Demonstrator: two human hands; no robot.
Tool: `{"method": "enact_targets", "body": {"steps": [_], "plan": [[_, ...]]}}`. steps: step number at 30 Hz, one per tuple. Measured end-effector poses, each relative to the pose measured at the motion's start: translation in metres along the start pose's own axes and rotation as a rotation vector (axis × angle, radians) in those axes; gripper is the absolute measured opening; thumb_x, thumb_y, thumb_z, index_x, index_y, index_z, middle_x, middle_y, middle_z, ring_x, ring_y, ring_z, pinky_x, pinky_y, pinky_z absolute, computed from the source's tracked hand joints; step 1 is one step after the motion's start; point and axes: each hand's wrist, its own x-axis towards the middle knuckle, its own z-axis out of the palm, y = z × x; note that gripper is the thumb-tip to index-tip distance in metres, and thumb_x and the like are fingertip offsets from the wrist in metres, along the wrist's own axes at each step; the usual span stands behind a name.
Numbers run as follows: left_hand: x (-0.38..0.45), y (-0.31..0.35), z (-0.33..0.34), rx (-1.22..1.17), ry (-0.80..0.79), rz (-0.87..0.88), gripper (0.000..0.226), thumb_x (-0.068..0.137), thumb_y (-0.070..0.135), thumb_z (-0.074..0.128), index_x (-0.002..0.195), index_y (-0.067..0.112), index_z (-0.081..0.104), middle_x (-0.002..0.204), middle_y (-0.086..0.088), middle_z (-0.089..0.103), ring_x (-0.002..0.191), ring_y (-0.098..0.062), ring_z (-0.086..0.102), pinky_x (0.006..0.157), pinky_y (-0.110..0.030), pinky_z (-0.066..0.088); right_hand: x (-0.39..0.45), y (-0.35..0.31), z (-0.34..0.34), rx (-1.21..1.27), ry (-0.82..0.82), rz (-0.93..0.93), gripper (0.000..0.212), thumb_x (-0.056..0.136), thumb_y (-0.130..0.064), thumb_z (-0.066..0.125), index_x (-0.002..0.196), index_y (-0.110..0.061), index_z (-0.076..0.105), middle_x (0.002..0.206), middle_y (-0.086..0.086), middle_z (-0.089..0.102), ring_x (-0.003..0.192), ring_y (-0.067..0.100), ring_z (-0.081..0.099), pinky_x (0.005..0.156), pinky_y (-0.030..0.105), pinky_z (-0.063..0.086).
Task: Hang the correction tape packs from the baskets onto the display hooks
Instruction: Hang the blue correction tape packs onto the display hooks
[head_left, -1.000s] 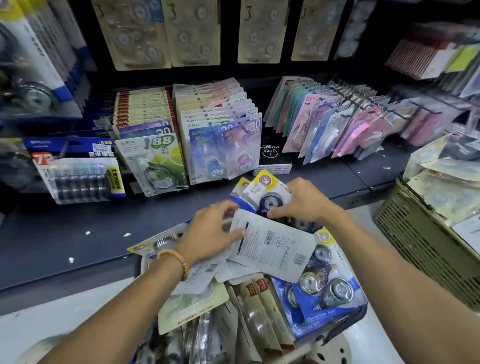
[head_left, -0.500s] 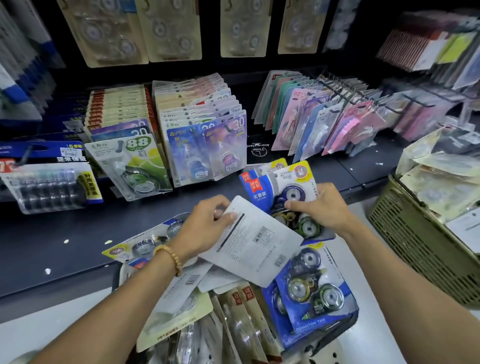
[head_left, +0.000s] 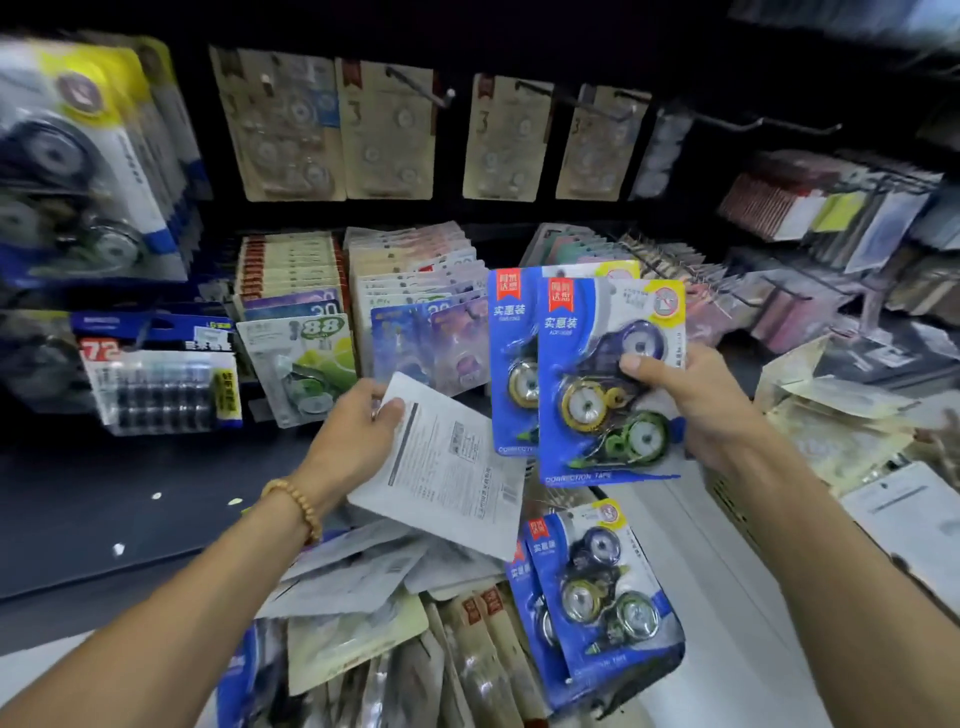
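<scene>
My right hand (head_left: 696, 410) grips two blue packs (head_left: 597, 384), upright, raised above basket (head_left: 649, 675), before hooks (head_left: 597, 104). My left hand (head_left: 358, 431) pinches white pack (head_left: 447, 467), back side up, over basket pile.

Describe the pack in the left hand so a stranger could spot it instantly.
Start at the basket of packs below the hands. Just above it, the left hand pinches a white pack by its top corner. Unlike the blue packs beside it, it shows its printed back with barcodes.
</scene>
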Motion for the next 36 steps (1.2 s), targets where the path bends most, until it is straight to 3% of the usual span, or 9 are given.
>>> {"method": "enact_targets", "body": {"steps": [5, 9, 14, 19, 23, 27, 30, 32, 36], "plan": [[-0.024, 0.023, -0.031, -0.139, 0.027, 0.032, 0.024, 0.106, 0.027, 0.048, 0.096, 0.013, 0.065, 0.095, -0.011, 0.073, 0.077, -0.026, 0.07, 0.062, -0.032, 0.051, -0.019, 0.006, 0.051, 0.031, -0.114, 0.144, 0.011, 0.082, 0.001, 0.071, 0.091, -0.006, 0.071, 0.078, 0.002, 0.077, 0.067, 0.011, 0.072, 0.058, 0.022, 0.056], [-0.043, 0.025, -0.063, -0.194, 0.04, 0.059, 0.026, 0.104, 0.031, 0.053, 0.099, 0.014, 0.071, 0.091, -0.01, 0.078, 0.083, -0.035, 0.074, 0.077, -0.052, 0.058, -0.022, 0.003, 0.082, 0.088, -0.109, 0.186, 0.006, 0.087, -0.002, 0.071, 0.092, -0.005, 0.072, 0.08, 0.005, 0.077, 0.066, 0.015, 0.072, 0.056, 0.023, 0.056], [-0.055, 0.019, -0.095, -0.204, -0.005, 0.094, 0.012, 0.097, 0.029, 0.065, 0.101, 0.026, 0.076, 0.094, 0.0, 0.079, 0.084, -0.031, 0.076, 0.081, -0.053, 0.06, -0.025, -0.006, 0.131, 0.087, -0.22, 0.193, 0.03, 0.075, -0.015, 0.081, 0.103, -0.006, 0.074, 0.097, 0.012, 0.078, 0.081, 0.023, 0.073, 0.067, 0.03, 0.059], [-0.064, 0.004, -0.128, -0.306, 0.132, 0.017, 0.012, 0.099, 0.021, 0.063, 0.102, 0.02, 0.074, 0.095, 0.0, 0.079, 0.085, -0.026, 0.076, 0.073, -0.038, 0.06, -0.026, -0.016, 0.172, 0.031, -0.17, 0.11, 0.023, 0.082, -0.015, 0.081, 0.104, -0.012, 0.075, 0.097, 0.005, 0.079, 0.087, 0.02, 0.076, 0.072, 0.031, 0.06], [-0.07, -0.013, -0.153, -0.406, 0.239, -0.013, 0.013, 0.1, 0.02, 0.061, 0.104, 0.019, 0.074, 0.101, -0.004, 0.078, 0.086, -0.028, 0.075, 0.074, -0.043, 0.06, -0.03, -0.021, 0.196, 0.046, -0.16, 0.05, 0.023, 0.087, -0.015, 0.077, 0.109, -0.013, 0.073, 0.1, 0.002, 0.079, 0.091, 0.018, 0.075, 0.076, 0.03, 0.06], [-0.076, -0.019, -0.171, -0.285, 0.286, 0.057, 0.014, 0.1, 0.019, 0.062, 0.105, 0.018, 0.074, 0.097, 0.003, 0.075, 0.072, -0.007, 0.065, 0.049, -0.013, 0.042, -0.031, -0.028, 0.215, 0.007, -0.29, -0.01, 0.025, 0.087, -0.013, 0.076, 0.112, -0.016, 0.071, 0.106, 0.002, 0.078, 0.101, 0.021, 0.073, 0.091, 0.039, 0.057], [-0.081, -0.025, -0.187, -0.239, 0.319, 0.075, 0.013, 0.099, 0.016, 0.062, 0.102, 0.021, 0.074, 0.094, 0.007, 0.074, 0.072, -0.004, 0.061, 0.045, -0.008, 0.035, -0.026, -0.038, 0.235, -0.034, -0.359, -0.04, 0.029, 0.087, -0.018, 0.077, 0.115, -0.018, 0.07, 0.11, 0.001, 0.077, 0.107, 0.021, 0.071, 0.102, 0.046, 0.053], [-0.085, -0.031, -0.201, -0.23, 0.347, 0.076, 0.015, 0.099, 0.015, 0.063, 0.097, 0.025, 0.073, 0.095, 0.007, 0.075, 0.078, -0.007, 0.065, 0.049, -0.01, 0.039, -0.021, -0.047, 0.255, -0.079, -0.393, -0.076, 0.029, 0.087, -0.023, 0.078, 0.115, -0.017, 0.071, 0.109, 0.001, 0.077, 0.108, 0.022, 0.071, 0.103, 0.049, 0.051], [-0.09, -0.045, -0.23, -0.216, 0.397, 0.044, 0.012, 0.097, 0.016, 0.066, 0.098, 0.024, 0.075, 0.097, 0.007, 0.077, 0.091, -0.014, 0.071, 0.08, -0.03, 0.053, -0.003, -0.075, 0.307, -0.142, -0.42, -0.197, 0.022, 0.088, -0.031, 0.078, 0.107, -0.021, 0.075, 0.104, -0.002, 0.078, 0.104, 0.019, 0.072, 0.101, 0.047, 0.053]]}}
